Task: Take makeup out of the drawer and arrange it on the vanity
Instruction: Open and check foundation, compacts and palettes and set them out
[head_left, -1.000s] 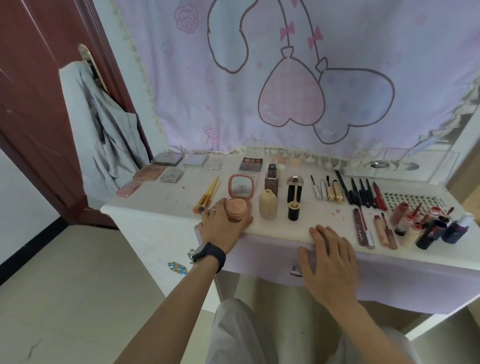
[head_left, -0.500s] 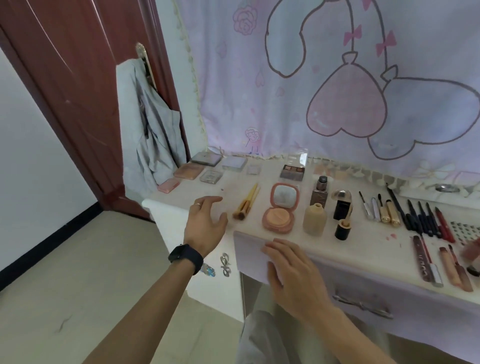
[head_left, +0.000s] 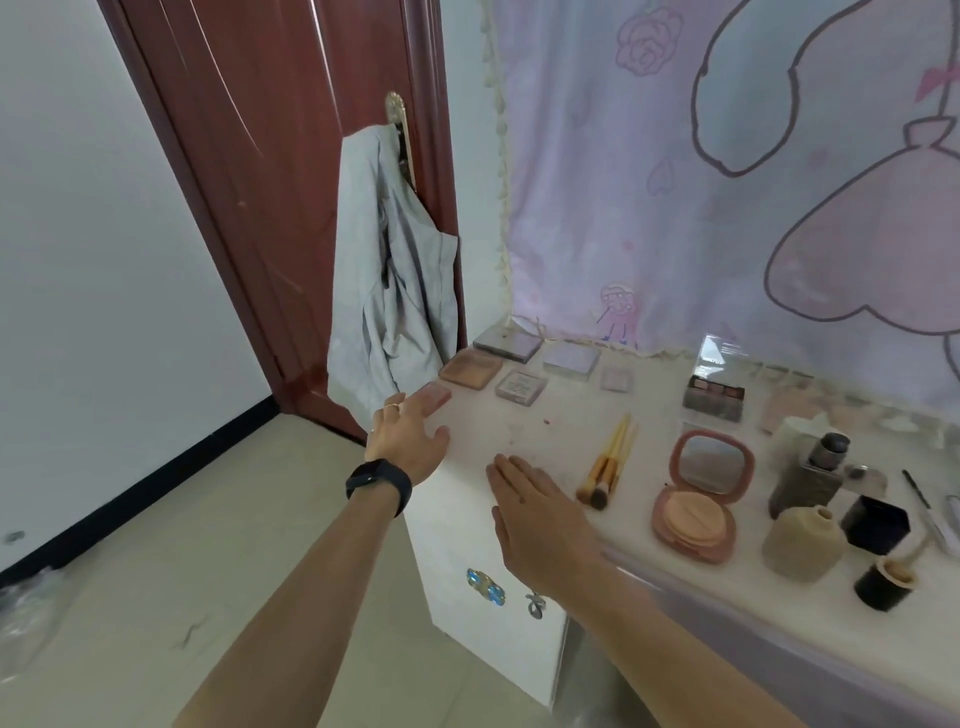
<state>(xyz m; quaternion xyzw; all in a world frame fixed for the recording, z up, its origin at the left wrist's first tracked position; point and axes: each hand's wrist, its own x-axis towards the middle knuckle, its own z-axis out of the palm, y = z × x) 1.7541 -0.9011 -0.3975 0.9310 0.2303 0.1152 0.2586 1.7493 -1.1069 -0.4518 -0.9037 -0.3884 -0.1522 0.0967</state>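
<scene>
Pink palette (head_left: 435, 396) at worktop (head_left: 524, 423) corner, mid-frame, outermost of palette cluster (head_left: 511, 345). Left hand (head_left: 408, 436) spread wide, empty, fingertips at palette; contact unclear. Likely squaring it with row. Right hand (head_left: 540, 512) flat, fingers straight, empty, near front edge beside gold brushes (head_left: 608, 465). Makeup grouped by type rightward: open compact (head_left: 701, 496), beige bottle (head_left: 802, 543). Arrangement looks near done.

My left hand (head_left: 408, 439) reaches forward, fingers loosely spread, thumb out — my right hand (head_left: 540, 514) stretches out beside it, flat and palm down, fingers straight and together. Both hold nothing.
</scene>
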